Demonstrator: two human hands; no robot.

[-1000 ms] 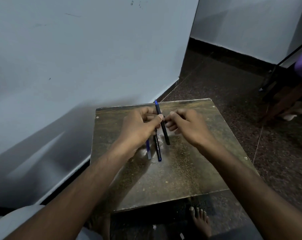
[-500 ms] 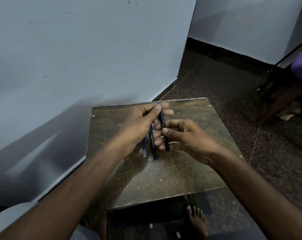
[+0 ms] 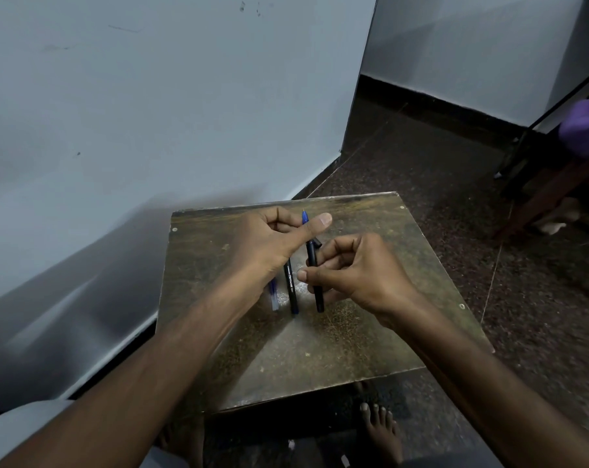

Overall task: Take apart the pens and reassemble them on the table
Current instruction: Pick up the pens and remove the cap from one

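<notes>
Pen (image 3: 315, 271) first: a slim, matte black barrel, round and straight, with a blue grip section and a fine point at its far end. I hold it just above the middle of the bench (image 3: 320, 349), its length running from far to near. My left hand (image 3: 269, 244) pinches the blue far end between thumb and curled fingers. My right hand (image 3: 350, 268) closes round the black barrel lower down, thumb pressed to its left side, fingers wrapped behind it. Something small and black shows at my right fingertips just beside the barrel; I cannot tell what it is.

A second pen (image 3: 291, 288) lies on the bench just left of the held one, black too, with white lettering along its side and a bluish near end. Its far part is hidden under my left hand. Left of that lies a thin blue and clear piece (image 3: 273, 294), half covered by my left wrist; it looks like plastic, but it is blurred.

The bench top is a worn, square, brown board, scuffed and speckled, with a dull shine near the pens and small round screw heads at its corners. It stands close to a pale painted wall (image 3: 151, 113), on a dark speckled floor (image 3: 455, 197).
</notes>
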